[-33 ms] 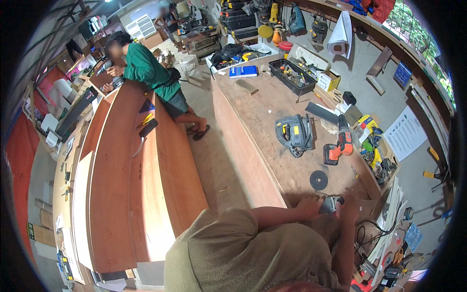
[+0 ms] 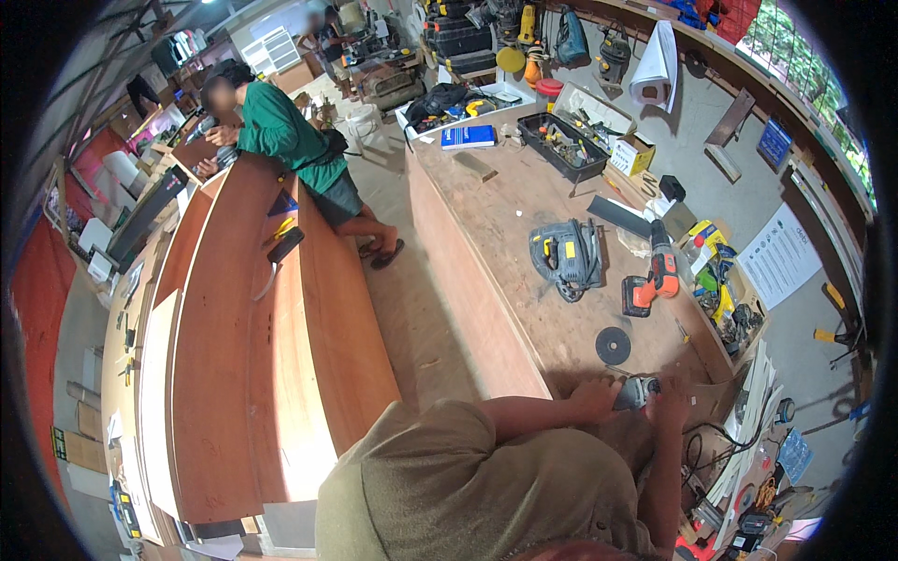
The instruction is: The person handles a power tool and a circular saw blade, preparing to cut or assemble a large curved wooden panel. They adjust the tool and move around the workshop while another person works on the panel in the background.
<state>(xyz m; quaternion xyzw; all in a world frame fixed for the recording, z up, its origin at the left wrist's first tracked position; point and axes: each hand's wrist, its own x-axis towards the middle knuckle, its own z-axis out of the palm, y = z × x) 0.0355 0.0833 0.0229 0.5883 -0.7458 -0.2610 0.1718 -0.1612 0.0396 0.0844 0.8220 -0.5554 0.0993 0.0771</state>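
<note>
You had the grey tool [image 2: 636, 393] between your two hands, low by the near edge of the table [image 2: 486, 210]. Your left hand [image 2: 595, 398] seemed wrapped around one end, probably to steady the body, while your right hand [image 2: 668, 404] met the other end; its fingers were too shadowed for you to tell whether they gripped or only pressed. Keeping it close in likely gave you firm control from both sides.

The black disc [image 2: 603, 351] lay flat just beyond the tool, apart from it, perhaps to stay in reach. The jigsaw [image 2: 566, 257] and the orange-and-black drill [image 2: 663, 266] rested farther up, clear of your hands, likely so that your working spot stayed free.

Compared with the earlier frame, little had changed: your right hand had shifted slightly, leaving more of the tool's right end showing, while the disc, jigsaw and drill had stayed put.
</note>
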